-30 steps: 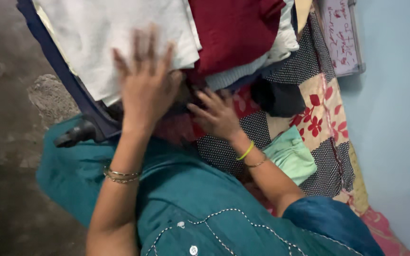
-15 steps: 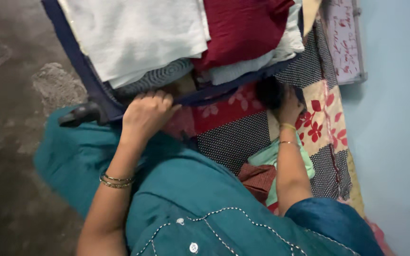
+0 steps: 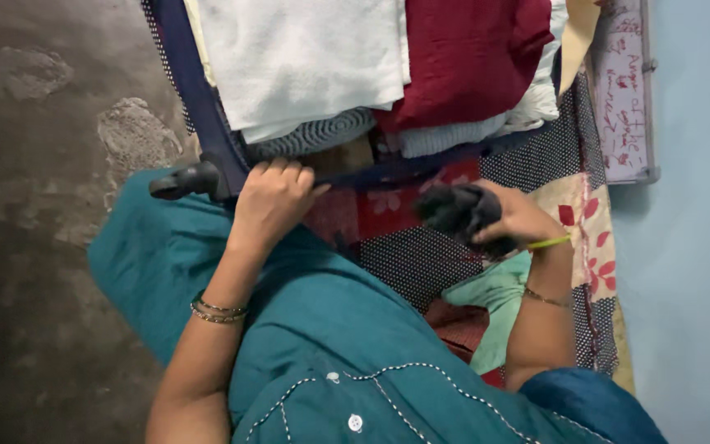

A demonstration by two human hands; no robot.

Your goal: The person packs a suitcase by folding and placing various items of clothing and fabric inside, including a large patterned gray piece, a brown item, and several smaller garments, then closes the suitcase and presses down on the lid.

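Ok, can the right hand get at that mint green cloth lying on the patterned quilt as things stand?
Probably not straight away. The right hand is closed around a dark bundled cloth, so its fingers are taken up. The mint green cloth lies just below that wrist with nothing over it, so the way is free.

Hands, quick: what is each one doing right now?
Left hand: closed, gripping the near edge of the dark blue suitcase.
Right hand: closed around a bundled dark cloth, held just above the patchwork quilt.

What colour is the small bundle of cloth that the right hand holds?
The bundle of cloth in the right hand is black or very dark, seen in the head view.
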